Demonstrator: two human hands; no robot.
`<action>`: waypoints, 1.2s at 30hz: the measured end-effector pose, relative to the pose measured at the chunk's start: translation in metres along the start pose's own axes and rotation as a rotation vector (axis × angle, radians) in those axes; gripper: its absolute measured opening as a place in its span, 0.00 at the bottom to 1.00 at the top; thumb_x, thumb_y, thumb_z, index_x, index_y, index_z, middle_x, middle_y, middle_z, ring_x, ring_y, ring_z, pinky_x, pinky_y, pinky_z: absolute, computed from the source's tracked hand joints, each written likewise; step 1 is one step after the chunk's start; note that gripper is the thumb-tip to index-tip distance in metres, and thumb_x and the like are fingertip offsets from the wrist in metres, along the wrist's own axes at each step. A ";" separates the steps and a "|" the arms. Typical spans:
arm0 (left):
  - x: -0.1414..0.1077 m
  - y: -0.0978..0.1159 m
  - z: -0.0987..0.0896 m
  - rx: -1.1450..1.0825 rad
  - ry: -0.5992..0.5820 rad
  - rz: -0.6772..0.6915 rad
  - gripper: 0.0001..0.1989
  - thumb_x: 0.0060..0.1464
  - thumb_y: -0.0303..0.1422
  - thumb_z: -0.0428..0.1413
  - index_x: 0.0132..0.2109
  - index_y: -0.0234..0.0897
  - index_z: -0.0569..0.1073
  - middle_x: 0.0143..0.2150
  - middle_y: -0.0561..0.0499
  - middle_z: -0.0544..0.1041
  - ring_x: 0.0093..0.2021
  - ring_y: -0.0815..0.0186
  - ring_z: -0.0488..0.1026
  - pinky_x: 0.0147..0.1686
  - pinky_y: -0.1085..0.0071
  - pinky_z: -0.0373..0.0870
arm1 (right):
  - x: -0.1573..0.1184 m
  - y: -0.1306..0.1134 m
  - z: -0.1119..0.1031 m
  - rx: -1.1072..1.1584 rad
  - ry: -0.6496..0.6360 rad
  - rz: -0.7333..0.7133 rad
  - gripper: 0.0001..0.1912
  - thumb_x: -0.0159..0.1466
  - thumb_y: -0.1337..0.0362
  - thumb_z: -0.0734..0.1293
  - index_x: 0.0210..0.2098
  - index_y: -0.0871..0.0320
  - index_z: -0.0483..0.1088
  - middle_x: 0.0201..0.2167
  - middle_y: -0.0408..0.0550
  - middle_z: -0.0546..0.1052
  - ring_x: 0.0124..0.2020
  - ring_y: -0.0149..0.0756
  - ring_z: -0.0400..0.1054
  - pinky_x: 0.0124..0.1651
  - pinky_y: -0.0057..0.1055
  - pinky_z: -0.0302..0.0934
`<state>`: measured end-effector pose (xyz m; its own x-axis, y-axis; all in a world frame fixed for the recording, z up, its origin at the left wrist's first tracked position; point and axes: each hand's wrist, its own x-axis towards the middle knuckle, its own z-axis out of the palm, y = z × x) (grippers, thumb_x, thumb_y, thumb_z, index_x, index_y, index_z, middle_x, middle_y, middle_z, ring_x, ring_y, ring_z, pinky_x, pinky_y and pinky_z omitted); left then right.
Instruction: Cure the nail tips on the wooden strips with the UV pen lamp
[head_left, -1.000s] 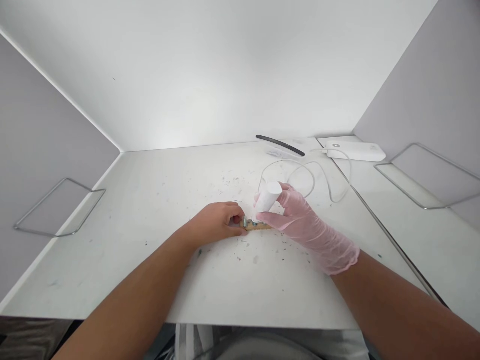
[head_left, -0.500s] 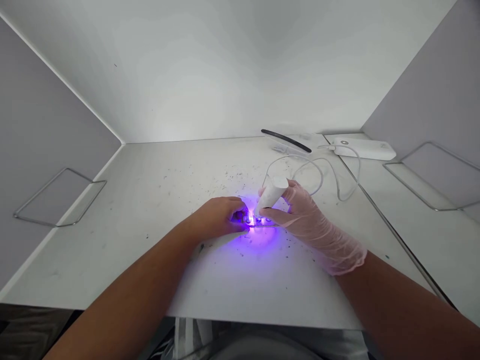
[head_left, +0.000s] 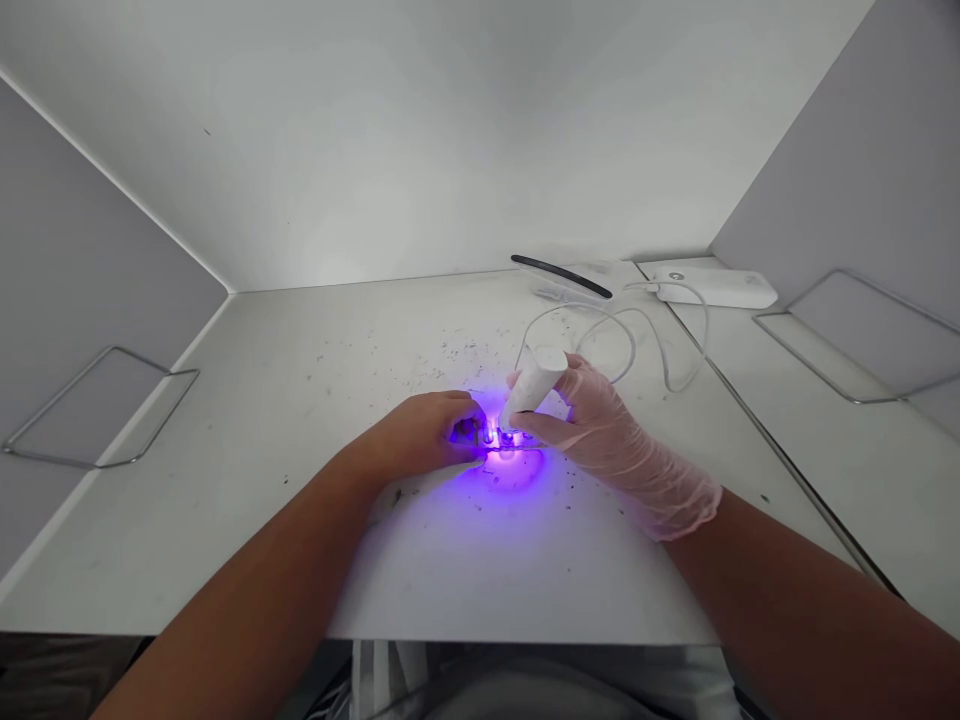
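My right hand (head_left: 592,405), in a thin pink see-through glove, is closed around a small white hand-held UV lamp (head_left: 537,378). The lamp tilts with its lower end over a thin strip (head_left: 517,448) bearing small shiny pieces, and purple light floods that spot. My bare left hand (head_left: 442,425) rests on the table at the strip's left end. Its fingers are curled inward close to the lit pieces. What lies between its fingertips is hidden by the hand and the glare.
A white cable (head_left: 634,345) loops from the lamp side toward a white oblong device (head_left: 716,287) at the back right. Near the rear wall lies a dark curved strip (head_left: 562,275). Wire frames (head_left: 105,405) stand at both sides. Dark specks dot the white table (head_left: 262,540).
The view has shifted slightly, so everything sits a little farther left. Both hands and the lit lamp keep almost the same places over the strip.
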<state>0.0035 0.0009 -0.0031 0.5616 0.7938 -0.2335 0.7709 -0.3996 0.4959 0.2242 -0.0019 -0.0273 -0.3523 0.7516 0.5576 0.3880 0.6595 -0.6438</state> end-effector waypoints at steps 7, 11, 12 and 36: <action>0.000 -0.003 0.002 -0.019 0.008 0.028 0.10 0.51 0.40 0.58 0.40 0.41 0.75 0.36 0.53 0.74 0.33 0.68 0.68 0.31 0.71 0.61 | 0.001 -0.003 -0.003 -0.015 0.004 -0.011 0.03 0.57 0.65 0.70 0.31 0.51 0.73 0.26 0.41 0.72 0.35 0.38 0.67 0.45 0.42 0.61; 0.000 -0.003 0.001 0.009 0.009 0.038 0.10 0.52 0.41 0.58 0.38 0.40 0.74 0.35 0.54 0.74 0.32 0.69 0.67 0.30 0.71 0.61 | 0.001 -0.005 -0.003 -0.018 0.001 0.026 0.02 0.57 0.64 0.70 0.31 0.51 0.73 0.27 0.42 0.73 0.36 0.39 0.68 0.46 0.43 0.61; 0.000 -0.002 0.000 0.014 0.008 0.040 0.11 0.52 0.41 0.58 0.38 0.40 0.74 0.35 0.54 0.74 0.32 0.69 0.67 0.31 0.71 0.61 | 0.001 -0.004 -0.003 -0.012 -0.001 0.029 0.02 0.57 0.64 0.70 0.32 0.51 0.74 0.27 0.42 0.73 0.35 0.38 0.68 0.46 0.43 0.61; 0.001 -0.001 0.000 0.001 0.001 0.023 0.12 0.51 0.42 0.58 0.39 0.40 0.75 0.35 0.53 0.75 0.32 0.68 0.67 0.30 0.70 0.61 | 0.000 0.001 0.000 -0.027 -0.036 0.028 0.03 0.58 0.63 0.69 0.33 0.52 0.71 0.29 0.42 0.71 0.32 0.35 0.66 0.48 0.44 0.59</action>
<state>0.0029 0.0020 -0.0041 0.5786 0.7850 -0.2213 0.7584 -0.4181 0.5000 0.2251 -0.0013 -0.0281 -0.3710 0.7691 0.5204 0.4209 0.6388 -0.6441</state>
